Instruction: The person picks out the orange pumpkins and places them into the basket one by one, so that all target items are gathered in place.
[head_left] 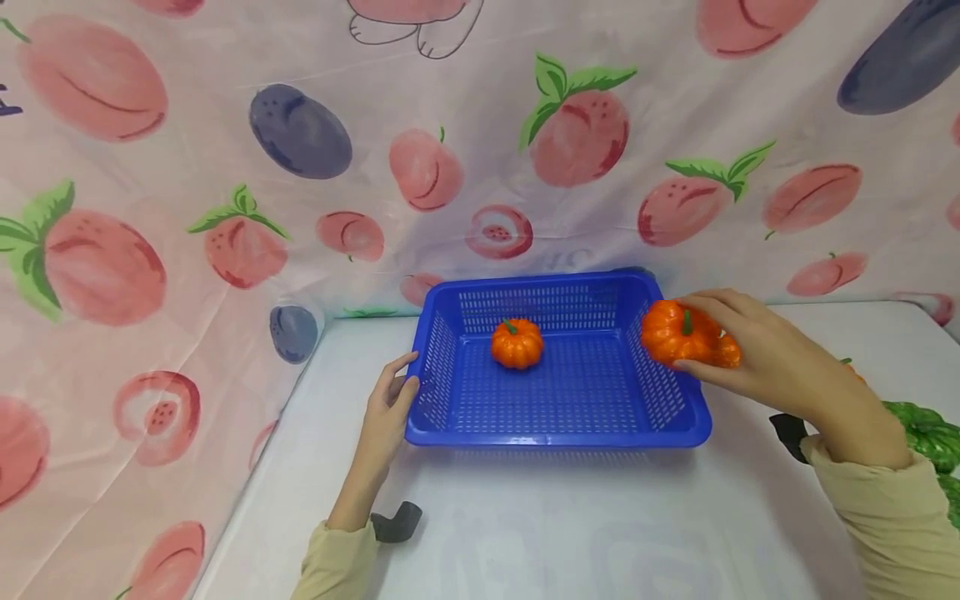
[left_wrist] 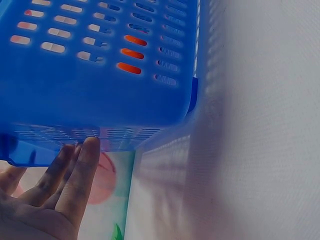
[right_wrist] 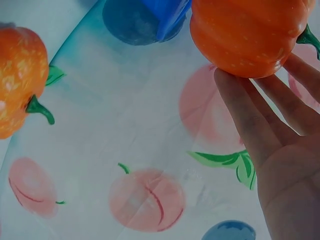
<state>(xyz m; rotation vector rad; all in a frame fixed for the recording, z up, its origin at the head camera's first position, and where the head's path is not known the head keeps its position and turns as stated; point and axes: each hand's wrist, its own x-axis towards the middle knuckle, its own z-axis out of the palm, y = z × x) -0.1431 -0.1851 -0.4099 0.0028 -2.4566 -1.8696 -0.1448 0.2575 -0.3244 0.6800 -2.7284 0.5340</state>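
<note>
A blue plastic basket (head_left: 555,439) stands on the white table, with a small orange pumpkin (head_left: 517,344) inside, left of its middle. My left hand (head_left: 386,417) rests on the basket's left side; in the left wrist view its fingers (left_wrist: 82,175) are fairly straight against the basket wall. My right hand (head_left: 738,337) grips a second orange pumpkin (head_left: 672,335) by its sides, at the basket's right rim. That pumpkin (right_wrist: 250,37) also shows in the right wrist view, green stem to the right. Part of another orange pumpkin (head_left: 729,352) shows behind the right hand.
Green pumpkins (head_left: 926,433) lie at the right edge, partly hidden by the right sleeve. An orange pumpkin (right_wrist: 20,80) stands apart at the left of the right wrist view. A fruit-printed cloth (head_left: 465,108) hangs behind the table and along its left side.
</note>
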